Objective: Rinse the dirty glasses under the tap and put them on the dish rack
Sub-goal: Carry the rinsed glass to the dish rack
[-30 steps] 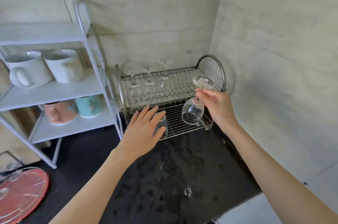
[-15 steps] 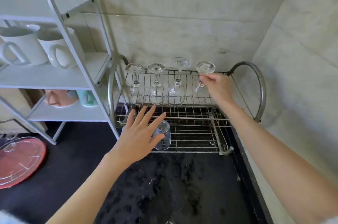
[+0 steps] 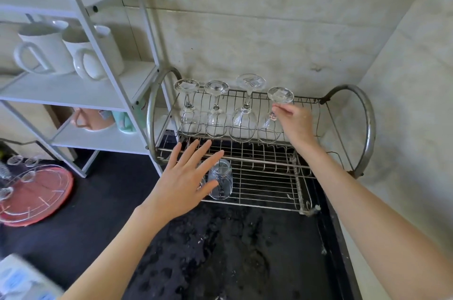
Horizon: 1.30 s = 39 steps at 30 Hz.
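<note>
Right hand: my right hand (image 3: 295, 125) reaches forward to the dish rack's (image 3: 367, 128) upper tier, forearm stretched in from the lower right, fingertips pinching the stem of the fourth wine glass (image 3: 274, 115) just under its foot.
Left hand: my left hand (image 3: 182, 180) hangs flat, palm down, fingers straight and spread, over the front left of the rack's lower tier; it grips nothing, and I cannot tell if it touches the wires.
Fourth wine glass: upside down, foot up, bowl down on the upper tier, the rightmost of a row.
Other wine glasses: I see three more inverted on that tier to the left, the first wine glass (image 3: 187, 108), the second wine glass (image 3: 216, 110) and the taller third wine glass (image 3: 246, 108), standing side by side.
Tumbler (image 3: 220, 182): mouth down on the lower tier, just beside my left fingers and partly behind them.
Bench (image 3: 232, 250): dark and wet-looking in front of the rack, which sits in the far right corner against the tiled wall.
Shelf unit (image 3: 73, 93): white, left of the rack, with two white mugs (image 3: 68, 52) above and a pink cup (image 3: 92, 119) below.
Red tray (image 3: 34, 194): at the bench's left edge.
</note>
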### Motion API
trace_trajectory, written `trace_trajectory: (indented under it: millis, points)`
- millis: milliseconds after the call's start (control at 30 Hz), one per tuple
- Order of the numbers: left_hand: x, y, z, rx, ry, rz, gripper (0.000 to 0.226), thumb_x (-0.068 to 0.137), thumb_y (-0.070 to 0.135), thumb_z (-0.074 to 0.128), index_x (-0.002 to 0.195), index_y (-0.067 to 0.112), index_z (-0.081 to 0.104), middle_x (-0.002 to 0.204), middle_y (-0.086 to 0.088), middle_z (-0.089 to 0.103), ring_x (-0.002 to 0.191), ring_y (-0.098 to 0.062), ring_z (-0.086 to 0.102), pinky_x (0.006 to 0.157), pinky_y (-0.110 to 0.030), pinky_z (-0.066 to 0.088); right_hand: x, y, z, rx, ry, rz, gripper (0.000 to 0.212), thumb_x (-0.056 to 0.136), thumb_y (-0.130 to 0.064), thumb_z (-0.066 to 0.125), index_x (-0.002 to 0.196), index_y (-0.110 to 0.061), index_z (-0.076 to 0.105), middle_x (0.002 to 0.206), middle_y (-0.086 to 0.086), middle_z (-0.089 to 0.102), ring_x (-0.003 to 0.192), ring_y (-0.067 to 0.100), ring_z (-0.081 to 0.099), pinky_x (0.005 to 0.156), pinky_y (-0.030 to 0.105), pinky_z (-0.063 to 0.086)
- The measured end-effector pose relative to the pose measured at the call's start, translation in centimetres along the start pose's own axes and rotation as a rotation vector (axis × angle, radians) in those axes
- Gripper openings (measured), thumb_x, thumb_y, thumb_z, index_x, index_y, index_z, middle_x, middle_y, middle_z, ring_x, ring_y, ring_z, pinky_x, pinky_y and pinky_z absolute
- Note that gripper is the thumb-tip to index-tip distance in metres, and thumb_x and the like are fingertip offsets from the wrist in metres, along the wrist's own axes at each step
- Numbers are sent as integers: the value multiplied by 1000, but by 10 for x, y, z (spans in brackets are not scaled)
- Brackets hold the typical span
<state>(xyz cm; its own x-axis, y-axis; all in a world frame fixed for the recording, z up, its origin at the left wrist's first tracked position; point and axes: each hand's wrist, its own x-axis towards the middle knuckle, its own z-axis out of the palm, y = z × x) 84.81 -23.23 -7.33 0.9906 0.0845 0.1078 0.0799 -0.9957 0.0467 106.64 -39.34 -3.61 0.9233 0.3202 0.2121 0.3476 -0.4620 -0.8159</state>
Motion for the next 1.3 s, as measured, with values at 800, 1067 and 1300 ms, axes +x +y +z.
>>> trace_trajectory:
  millis: [800, 1067, 1300]
  points:
    - [-97, 29, -18, -97, 148, -97, 60, 90, 55, 25, 144, 29, 30, 153, -3, 28, 143, -28, 14, 112, -46, 9, -181, -42, -13, -521, -236, -383, 61, 94, -48, 46, 146, -18, 32, 152, 2, 32, 140, 18, 28, 113, 28, 15]
    - [-273, 6, -13, -32, 160, -315, 55, 90, 50, 32, 137, 22, 40, 141, -11, 47, 132, -37, 39, 101, -58, 34, -316, -91, 63, -512, -470, -608, 74, 88, -63, 21, 149, -21, 25, 155, 3, 26, 143, 20, 25, 116, 40, 16]
    - [-449, -10, -21, -32, 105, -651, 55, 87, 50, 35, 136, 25, 38, 139, -10, 49, 129, -37, 43, 99, -55, 37, -437, -150, 144, -357, -712, -817, 65, 88, -53, 37, 138, -13, 46, 142, 11, 47, 127, 29, 49, 104, 52, 36]
